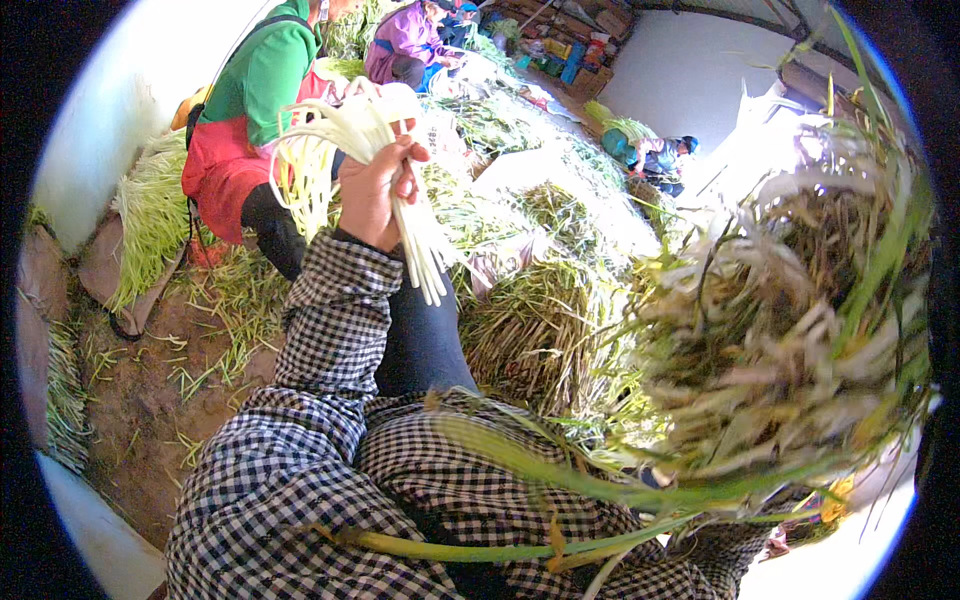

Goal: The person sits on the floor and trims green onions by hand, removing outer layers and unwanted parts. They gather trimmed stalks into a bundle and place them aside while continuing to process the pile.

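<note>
My left hand [381, 187] is raised at the upper middle, its fingers closed round a bundle of pale, thin stalks [424, 251]. The stalks droop to the left above the fist and hang down below it. At the right, a large blurred clump of dry and green leafy plants [780, 337] fills the view close to the camera. Long green and yellowing leaves [480, 553] trail from it across my checked clothing. My right hand is not in view; the clump may hide it. Behind my left arm lies a heap of cut stalks [540, 337].
A person in green with a red apron [251, 112] is just beyond my left hand. Yellow-green stalks [150, 217] lie at the left. Leaf scraps litter the brown floor [142, 405]. Other people [409, 45] sit among the heaps farther back.
</note>
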`<state>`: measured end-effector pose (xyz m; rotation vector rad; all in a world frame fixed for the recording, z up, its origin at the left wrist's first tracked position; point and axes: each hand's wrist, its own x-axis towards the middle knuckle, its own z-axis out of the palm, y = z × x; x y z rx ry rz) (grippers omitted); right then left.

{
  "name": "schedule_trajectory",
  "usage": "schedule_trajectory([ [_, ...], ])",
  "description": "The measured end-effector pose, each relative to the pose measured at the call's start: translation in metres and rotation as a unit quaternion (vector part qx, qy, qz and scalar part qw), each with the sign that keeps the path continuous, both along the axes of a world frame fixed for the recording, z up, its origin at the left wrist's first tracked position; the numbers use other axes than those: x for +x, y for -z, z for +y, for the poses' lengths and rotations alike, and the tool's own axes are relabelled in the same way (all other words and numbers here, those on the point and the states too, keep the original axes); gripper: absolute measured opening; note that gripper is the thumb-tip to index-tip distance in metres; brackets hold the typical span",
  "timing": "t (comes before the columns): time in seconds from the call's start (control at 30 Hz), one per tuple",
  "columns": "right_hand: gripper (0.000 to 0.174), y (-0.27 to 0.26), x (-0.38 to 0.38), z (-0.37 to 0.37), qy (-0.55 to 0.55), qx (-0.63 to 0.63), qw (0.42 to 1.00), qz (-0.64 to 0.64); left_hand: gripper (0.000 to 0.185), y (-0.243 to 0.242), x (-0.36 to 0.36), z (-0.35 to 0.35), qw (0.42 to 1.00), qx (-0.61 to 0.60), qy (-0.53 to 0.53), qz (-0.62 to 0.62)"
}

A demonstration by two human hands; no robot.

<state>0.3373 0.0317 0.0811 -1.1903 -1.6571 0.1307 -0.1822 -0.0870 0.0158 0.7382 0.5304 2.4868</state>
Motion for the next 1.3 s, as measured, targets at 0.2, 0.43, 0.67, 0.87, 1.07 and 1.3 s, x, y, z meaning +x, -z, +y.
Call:
schedule_trajectory([
  [0.2,0.042,-0.008,0.003,0.018,0.026,0.011,0.999,-0.039,0.022,-0.001,0.016,0.023,0.998,-0.024,0.064,-0.015],
  [0.43,0.044,-0.011,-0.024,0.006,0.080,0.018,0.992,-0.099,0.020,0.024,-0.007,-0.003,0.987,-0.104,0.124,-0.008],
  [0.67,0.047,-0.047,-0.061,0.096,0.116,0.061,0.966,-0.225,0.027,0.065,0.000,-0.008,0.962,-0.249,0.104,0.035],
  [0.87,0.050,-0.017,-0.145,0.324,0.091,0.116,0.921,-0.361,0.031,0.075,0.040,-0.007,0.941,-0.311,0.058,-0.117],
  [1.07,0.053,0.102,-0.155,0.558,0.189,0.207,0.839,-0.466,0.037,0.074,0.046,0.019,0.958,-0.251,0.118,-0.078],
  [1.3,0.029,0.268,-0.221,0.246,-0.148,-0.224,0.960,0.075,0.032,0.080,0.039,0.014,0.931,-0.330,0.152,-0.041],
])
